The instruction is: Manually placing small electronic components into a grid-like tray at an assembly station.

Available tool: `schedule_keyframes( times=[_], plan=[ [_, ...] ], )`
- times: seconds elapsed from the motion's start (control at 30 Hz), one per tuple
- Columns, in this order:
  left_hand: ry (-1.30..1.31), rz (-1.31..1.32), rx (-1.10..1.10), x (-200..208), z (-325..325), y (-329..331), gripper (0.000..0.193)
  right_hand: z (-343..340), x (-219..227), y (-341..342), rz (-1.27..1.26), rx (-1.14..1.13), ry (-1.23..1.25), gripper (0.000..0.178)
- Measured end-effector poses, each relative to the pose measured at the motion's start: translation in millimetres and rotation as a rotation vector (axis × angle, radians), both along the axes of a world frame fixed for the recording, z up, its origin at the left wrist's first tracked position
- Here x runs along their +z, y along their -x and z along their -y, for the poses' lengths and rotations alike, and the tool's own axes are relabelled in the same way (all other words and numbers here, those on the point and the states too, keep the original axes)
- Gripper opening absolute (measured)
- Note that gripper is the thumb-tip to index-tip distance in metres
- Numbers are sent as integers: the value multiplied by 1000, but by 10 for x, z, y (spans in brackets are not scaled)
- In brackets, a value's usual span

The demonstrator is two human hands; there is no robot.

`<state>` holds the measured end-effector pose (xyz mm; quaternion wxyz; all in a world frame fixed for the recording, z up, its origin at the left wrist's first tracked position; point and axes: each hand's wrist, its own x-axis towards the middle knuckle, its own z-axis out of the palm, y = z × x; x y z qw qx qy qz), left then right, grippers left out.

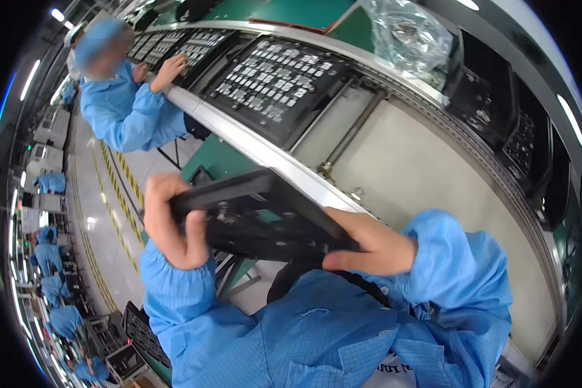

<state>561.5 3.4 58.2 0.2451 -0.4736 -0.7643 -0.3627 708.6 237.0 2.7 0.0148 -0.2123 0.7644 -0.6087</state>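
I hold a stack of flat black trays [258, 216] edge-on in front of my chest, just below the metal edge of the conveyor line. My left hand [169, 223] wraps around the stack's left end, fingers curled over its top edge. My right hand [372, 244] grips the right end, thumb beneath and fingers on the side. Both my sleeves are light blue. The trays' faces are hidden from me.
A conveyor line [394, 155] curves from upper left to right. On it lies a black tray of small grey parts [275, 81], with more trays beyond. A co-worker in blue [126, 103] rests a hand on the line's edge. A clear plastic bag [407, 35] sits farther back.
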Motion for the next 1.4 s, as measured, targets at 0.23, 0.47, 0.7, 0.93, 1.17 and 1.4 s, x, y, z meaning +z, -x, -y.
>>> schedule_keyframes(
  times=[0.23,0.47,0.7,0.93,1.17,1.4],
  plan=[
    [220,-37,-453,305,-1282,242,53,-322,-19,-884,305,-957,642,40],
    [512,832,-540,-1080,-1790,880,54,-994,-200,-1689,395,-1476,1036,48],
    [728,1568,-639,-1133,-2526,80,53,-1445,-521,-2119,605,-1510,1225,50],
    [801,1499,-615,-1200,-2923,-4,46,-1641,-731,-2281,630,-1523,1296,50],
    [808,1552,-656,-1183,-3067,62,39,-1685,-661,-2249,630,-1535,1348,51],
    [733,1572,-671,-1237,-3179,-24,41,-1745,-632,-2317,672,-1534,1441,52]
  ],
)
